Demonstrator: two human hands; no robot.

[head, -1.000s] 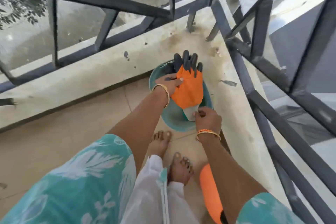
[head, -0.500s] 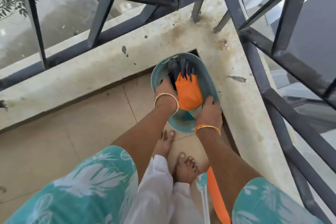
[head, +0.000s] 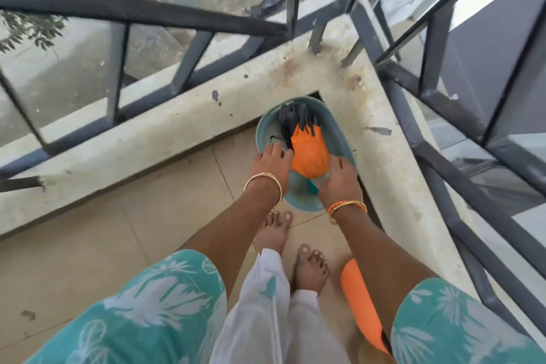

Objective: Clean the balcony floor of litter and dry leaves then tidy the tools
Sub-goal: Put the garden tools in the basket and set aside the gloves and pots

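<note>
Both hands, left hand (head: 273,164) and right hand (head: 339,179), now lie flat-fingered against the orange gloves (head: 308,151), which a second ago were held above the teal basket (head: 339,133) and now sit inside it in the balcony corner. Tool tidying looks nearly done.

Basin (head: 336,130) on floor tiles (head: 103,245) in railing (head: 147,12) corner — gloves (head: 307,148) inside, left hand (head: 273,164) and right hand (head: 339,179) either side, bare feet (head: 307,269) just behind, handle (head: 360,304) right of feet.
</note>
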